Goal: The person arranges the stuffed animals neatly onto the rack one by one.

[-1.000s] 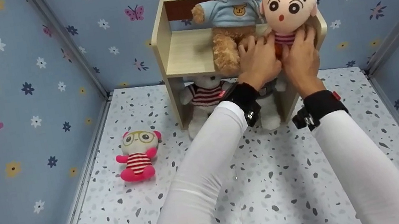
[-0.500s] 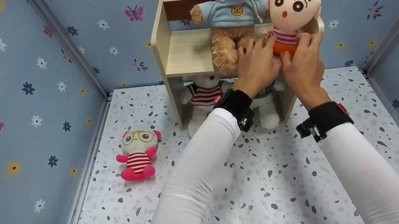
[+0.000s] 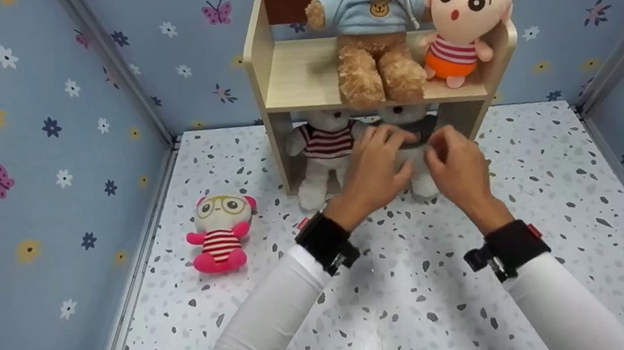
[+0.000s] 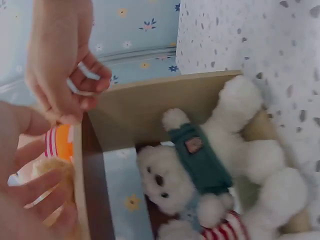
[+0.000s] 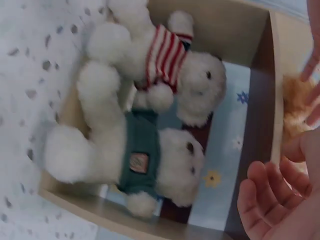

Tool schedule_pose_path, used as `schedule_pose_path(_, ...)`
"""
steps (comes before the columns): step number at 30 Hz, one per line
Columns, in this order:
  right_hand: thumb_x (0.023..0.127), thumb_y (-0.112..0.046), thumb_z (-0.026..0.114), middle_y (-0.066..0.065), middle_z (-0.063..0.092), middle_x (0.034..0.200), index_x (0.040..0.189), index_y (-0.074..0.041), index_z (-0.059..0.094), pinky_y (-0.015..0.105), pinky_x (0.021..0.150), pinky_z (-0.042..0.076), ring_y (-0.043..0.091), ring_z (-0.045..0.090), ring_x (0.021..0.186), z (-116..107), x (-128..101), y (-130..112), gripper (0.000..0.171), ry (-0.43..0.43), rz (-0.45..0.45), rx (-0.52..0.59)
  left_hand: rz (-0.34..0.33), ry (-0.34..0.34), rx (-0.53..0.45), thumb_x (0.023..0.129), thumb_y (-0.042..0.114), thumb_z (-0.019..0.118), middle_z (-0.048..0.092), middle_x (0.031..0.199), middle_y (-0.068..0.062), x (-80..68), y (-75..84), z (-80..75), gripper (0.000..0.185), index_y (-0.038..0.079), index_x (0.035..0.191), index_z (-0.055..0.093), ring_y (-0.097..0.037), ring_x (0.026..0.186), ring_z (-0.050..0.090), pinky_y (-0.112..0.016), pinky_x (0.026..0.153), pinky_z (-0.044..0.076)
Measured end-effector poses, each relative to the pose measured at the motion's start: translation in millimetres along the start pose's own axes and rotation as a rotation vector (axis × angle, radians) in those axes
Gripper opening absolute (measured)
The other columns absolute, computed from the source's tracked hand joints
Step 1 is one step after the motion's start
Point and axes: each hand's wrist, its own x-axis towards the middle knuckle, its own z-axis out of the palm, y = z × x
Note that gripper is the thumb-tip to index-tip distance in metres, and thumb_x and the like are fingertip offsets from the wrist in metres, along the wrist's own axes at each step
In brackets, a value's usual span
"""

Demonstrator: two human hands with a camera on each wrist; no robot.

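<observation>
— Both hands hang free in front of the shelf's lower compartment: the left hand (image 3: 375, 167) with loosely curled fingers, the right hand (image 3: 457, 165) just beside it, fingers bent in, neither gripping anything. The two are close together but not touching.

— What sits nearest them?

— A white plush bear in a teal vest (image 3: 413, 138), seated in the lower compartment, right behind the fingers and partly hidden by them in the head view. Beside it sits a white plush bear in a red-striped shirt (image 3: 324, 150). Both are fluffy and rounded.

— And above?

— On the upper board of the pale wooden shelf (image 3: 295, 78) a curly brown teddy bear in a light-blue hoodie (image 3: 373, 29) sits upright; touching its side, a smooth-faced cartoon boy doll (image 3: 463, 13) with a striped top and orange shorts leans against the shelf's right wall.

— Do the wrist views add anything?

— Yes. The left wrist view shows the vest's small patch (image 4: 192, 145) and the bear's face, which the hands cover in the head view. The right wrist view shows both white bears pressed side by side.

— Farther out?

— A pink panda-like plush with glasses (image 3: 221, 233) sits well apart on the speckled floor (image 3: 423, 296), between flowered blue walls (image 3: 6, 190).
</observation>
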Motion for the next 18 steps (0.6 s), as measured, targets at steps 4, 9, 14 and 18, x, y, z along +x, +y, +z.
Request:
schedule_pose_path(4,0.091,-0.019,0.059,0.004,0.066,0.081,0.095,-0.012,0.061,0.031,0.058,0.046,0.017,0.059,0.066,24,-37,6,0.008,-0.162,0.017,0.065,-0.080,-0.185,-0.191,0.091,0.026,0.064,0.063,0.112,0.001,-46.9,-33.4,9.8,0.026,0.019,0.116,0.063,-0.014,0.103,0.057,-0.030,0.087,0.048)
schedule_pose_path(9,0.092,-0.020,0.060,0.000,0.065,0.080,0.095,-0.016,0.062,0.029,0.055,0.045,0.014,0.057,0.061,60,-84,11,0.005,-0.395,0.115,0.161,-0.247,-0.283,-0.284,0.090,0.025,0.064,0.069,0.097,0.000,-110.1,-69.9,33.5,0.021,0.016,0.109,0.066,-0.010,0.082,0.063,-0.024,0.071,0.050)
schedule_pose_path(14,0.091,-0.021,0.062,0.001,0.063,0.080,0.096,-0.016,0.062,0.029,0.053,0.046,0.013,0.057,0.060,94,-128,8,0.007,-0.582,0.212,0.245,-0.433,-0.254,-0.376,0.090,0.023,0.062,0.068,0.081,-0.001,-167.6,-90.9,55.2,0.010,0.016,0.096,0.066,-0.007,0.060,0.060,-0.031,0.060,0.051)
schedule_pose_path(18,0.092,-0.021,0.061,0.003,0.063,0.081,0.097,-0.014,0.062,0.030,0.055,0.048,0.018,0.062,0.064,114,-153,10,0.008,-0.678,0.267,0.332,-0.528,-0.177,-0.421,0.090,0.019,0.061,0.066,0.076,0.000,-202.8,-97.8,68.7,0.005,0.017,0.087,0.064,-0.007,0.060,0.057,-0.042,0.070,0.053)
